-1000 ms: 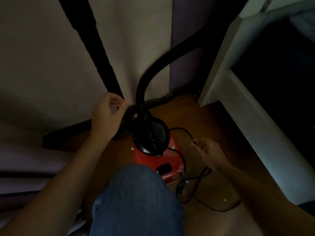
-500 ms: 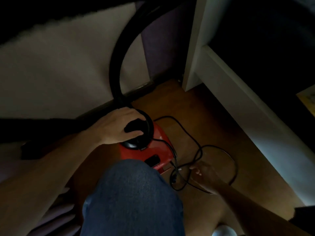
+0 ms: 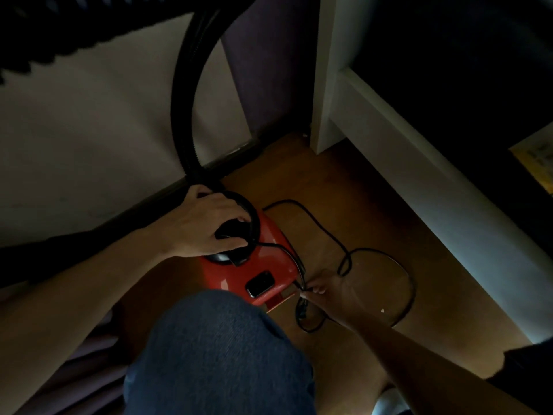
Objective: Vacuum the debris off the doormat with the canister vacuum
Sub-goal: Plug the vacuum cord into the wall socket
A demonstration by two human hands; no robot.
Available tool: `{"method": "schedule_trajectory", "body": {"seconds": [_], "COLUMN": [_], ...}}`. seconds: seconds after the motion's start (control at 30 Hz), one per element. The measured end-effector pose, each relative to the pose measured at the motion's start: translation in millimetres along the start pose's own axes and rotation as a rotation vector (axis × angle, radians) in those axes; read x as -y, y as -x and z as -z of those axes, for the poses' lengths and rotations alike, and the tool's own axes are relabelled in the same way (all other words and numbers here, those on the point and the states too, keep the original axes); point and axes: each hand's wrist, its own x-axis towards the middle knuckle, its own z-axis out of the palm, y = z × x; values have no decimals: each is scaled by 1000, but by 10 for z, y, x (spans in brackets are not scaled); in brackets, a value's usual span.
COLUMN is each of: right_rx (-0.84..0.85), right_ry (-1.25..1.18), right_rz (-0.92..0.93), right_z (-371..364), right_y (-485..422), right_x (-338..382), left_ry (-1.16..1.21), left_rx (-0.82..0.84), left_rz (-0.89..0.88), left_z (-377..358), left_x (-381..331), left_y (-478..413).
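Observation:
A red canister vacuum (image 3: 270, 248) sits on the wooden floor in front of my knee. Its black hose (image 3: 187, 94) rises from the top and curves up out of view. My left hand (image 3: 206, 226) rests on the vacuum's black round top, fingers curled over its rim. The black power cord (image 3: 386, 256) lies in loose loops on the floor to the right. My right hand (image 3: 332, 290) pinches the cord close to the vacuum's rear corner. No doormat is visible.
A white furniture frame (image 3: 419, 163) runs diagonally along the right, its post (image 3: 324, 85) standing near the wall. A pale wall (image 3: 98, 124) with a dark baseboard lies behind the vacuum. My jeans-clad knee (image 3: 218, 354) fills the lower middle. A yellow item (image 3: 535, 157) lies at the right edge.
My left hand left the black wand and came down onto the vacuum's top. My right hand moved in along the cord to the vacuum's rear corner.

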Motion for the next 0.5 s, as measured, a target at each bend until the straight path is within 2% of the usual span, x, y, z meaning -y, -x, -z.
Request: {"method": "schedule_trajectory", "body": {"seconds": [0.13,0.27,0.37,0.5], "right_rx": [-38,-90,-85,-85], "right_ry": [-10,-144,-260,-329], "right_rz": [105,48,105,187], "right_z": [58,348,718,1226], "right_y": [-51,23,88,155], "right_x": [149,413,689,1170], "left_ry": [14,76,205,443], "left_rx": [39,74,67,-41], "left_rz": [-43,-45,-48,-8], "left_z": [12,59,117,309], "left_x": [-76,-90,-103,-251], "left_y": [-46,-102,-188,-353]}}
